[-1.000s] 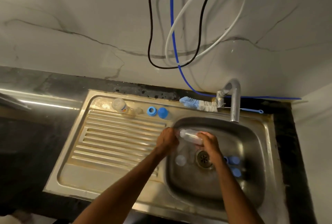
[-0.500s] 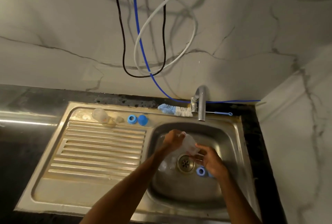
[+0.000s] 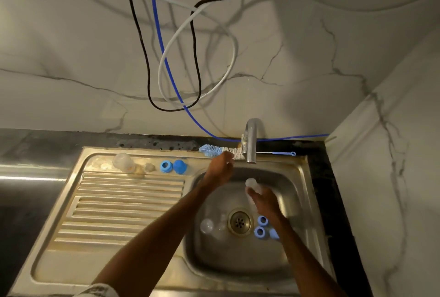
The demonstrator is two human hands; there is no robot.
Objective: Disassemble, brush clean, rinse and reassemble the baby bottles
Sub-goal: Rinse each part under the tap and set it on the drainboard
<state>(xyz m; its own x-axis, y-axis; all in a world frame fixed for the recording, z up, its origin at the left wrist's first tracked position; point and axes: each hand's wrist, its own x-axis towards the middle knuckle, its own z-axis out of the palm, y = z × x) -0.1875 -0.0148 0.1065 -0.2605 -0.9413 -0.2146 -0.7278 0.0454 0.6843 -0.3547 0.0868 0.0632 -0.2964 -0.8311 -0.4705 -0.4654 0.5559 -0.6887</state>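
Left fingers: the left hand (image 3: 219, 169) reaches to 11 o'clock of the basin, its fingers (image 3: 227, 156) at the white bristles of the bottle brush (image 3: 212, 150). It is too blurred to tell whether they pinch it.
Right fingers: the right hand (image 3: 265, 201) curls round a clear bottle (image 3: 252, 183), which points to 12 o'clock, above the basin just below the tap (image 3: 252, 144).
Sink basin (image 3: 238, 263): the drain (image 3: 239, 221) is in the middle, with blue rings (image 3: 259, 232) at its 3 to 4 o'clock, partly under the right wrist. Clear parts (image 3: 206, 225) lie at its 9 o'clock.
Drainboard (image 3: 119, 201): along its 12 o'clock edge are a second bottle (image 3: 123, 162) on its side, a teat (image 3: 149, 167), a blue collar (image 3: 166, 166) and a blue cap (image 3: 179, 166).
In the way: the tap spout crosses the brush handle.
Wall: cables (image 3: 166, 58) loop at 12 o'clock.
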